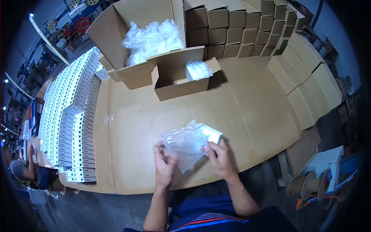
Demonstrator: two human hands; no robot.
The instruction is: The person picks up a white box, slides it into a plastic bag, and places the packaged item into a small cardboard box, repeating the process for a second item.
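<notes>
My left hand (165, 166) is closed on the near left side of a clear plastic bag (184, 142), thumb and fingers curled at its edge. A small white box (211, 133) is in my right hand (219, 159), fingers behind it and thumb in front. The bag's right side overlaps the box, and the thumb lies where they meet. Both hands are above the front part of the cardboard-covered table (135, 131).
An open carton (181, 92) with a bagged item (198, 70) stands beyond my hands. Behind it, a large box holds plastic bags (156, 40). White boxes (67, 120) are stacked left; brown cartons (243, 33) line the back and right. A person (27, 168) is at far left.
</notes>
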